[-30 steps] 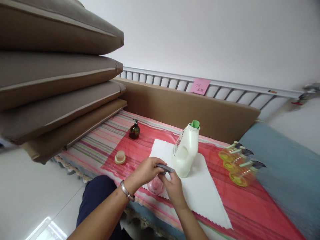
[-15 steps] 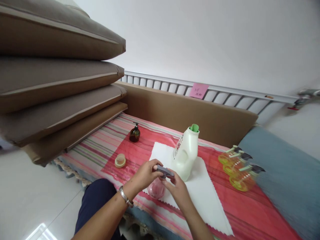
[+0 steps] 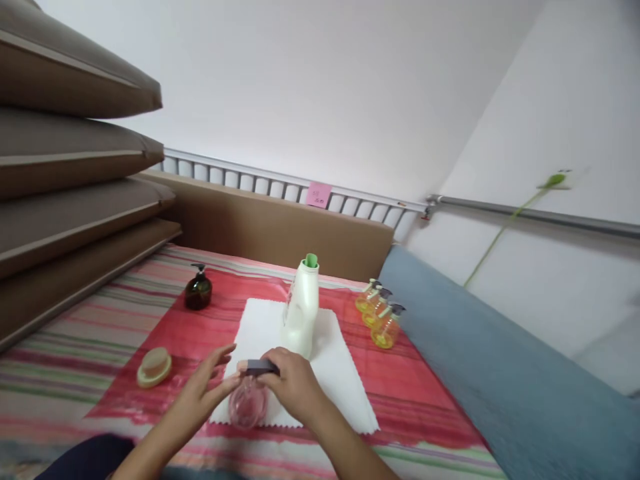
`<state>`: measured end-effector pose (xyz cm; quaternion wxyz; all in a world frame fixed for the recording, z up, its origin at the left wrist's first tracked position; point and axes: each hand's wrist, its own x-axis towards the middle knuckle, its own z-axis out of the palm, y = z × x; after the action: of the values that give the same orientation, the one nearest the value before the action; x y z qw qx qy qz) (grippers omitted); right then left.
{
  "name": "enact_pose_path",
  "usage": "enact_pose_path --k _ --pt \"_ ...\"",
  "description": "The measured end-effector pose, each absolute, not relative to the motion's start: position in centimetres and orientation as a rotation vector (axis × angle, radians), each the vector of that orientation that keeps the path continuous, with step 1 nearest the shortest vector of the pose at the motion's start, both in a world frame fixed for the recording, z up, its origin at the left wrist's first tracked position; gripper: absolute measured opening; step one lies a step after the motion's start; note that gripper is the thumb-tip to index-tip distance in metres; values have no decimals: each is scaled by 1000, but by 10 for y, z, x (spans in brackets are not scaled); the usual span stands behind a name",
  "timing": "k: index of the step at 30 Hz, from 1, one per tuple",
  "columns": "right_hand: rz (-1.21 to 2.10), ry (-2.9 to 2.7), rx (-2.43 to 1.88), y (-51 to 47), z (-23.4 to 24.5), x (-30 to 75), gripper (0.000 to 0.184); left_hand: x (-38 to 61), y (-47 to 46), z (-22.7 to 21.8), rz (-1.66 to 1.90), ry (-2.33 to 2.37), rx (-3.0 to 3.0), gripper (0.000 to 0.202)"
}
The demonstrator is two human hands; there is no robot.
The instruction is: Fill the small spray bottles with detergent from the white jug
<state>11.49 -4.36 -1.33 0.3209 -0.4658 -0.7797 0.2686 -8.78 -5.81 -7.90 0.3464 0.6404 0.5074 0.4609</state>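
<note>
A dark grey pump head (image 3: 261, 367) with a pale tip is gripped between the fingers and thumb of my right hand (image 3: 293, 380). Directly below it stands a small round clear bottle (image 3: 247, 403) at the near edge of the white cloth (image 3: 345, 400); whether the pump sits in its neck is hard to see. On the other side, my left hand (image 3: 205, 387) is open, thumb and fingers spread close to the pump's pale tip. Behind the bottle rises a large white-green jug (image 3: 301, 313) with a green piece in its mouth.
Three pump bottles with yellow liquid (image 3: 384, 327) stand at the right. A dark pump bottle (image 3: 199, 290) and a cream round cap (image 3: 154, 367) are on the left. Brown cushions (image 3: 75, 147) are stacked at the left; a brown board (image 3: 270, 227) lines the back.
My view has swung to the right. The grey pump piece, earlier between both hands above the bottle, is now in my right hand, lower and level; my left hand has opened away from it.
</note>
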Motion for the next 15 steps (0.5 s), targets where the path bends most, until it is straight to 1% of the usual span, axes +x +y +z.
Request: enact_pose_path --k 6,11,13,15 --pt "856 -1878 -1255 -43 10 198 15 -83 -50 -124 1180 1513 1859 41" --pt "738 -1729 -1418 -38 30 304 15 -47 -27 -166 1145 1633 2169 39" --pt "654 -1679 -1505 -32 34 346 14 -37 -20 -183 1020 1751 2288 41" --pt "572 -1649 -1594 -24 35 383 14 -34 -17 -197 809 1844 2395 43"
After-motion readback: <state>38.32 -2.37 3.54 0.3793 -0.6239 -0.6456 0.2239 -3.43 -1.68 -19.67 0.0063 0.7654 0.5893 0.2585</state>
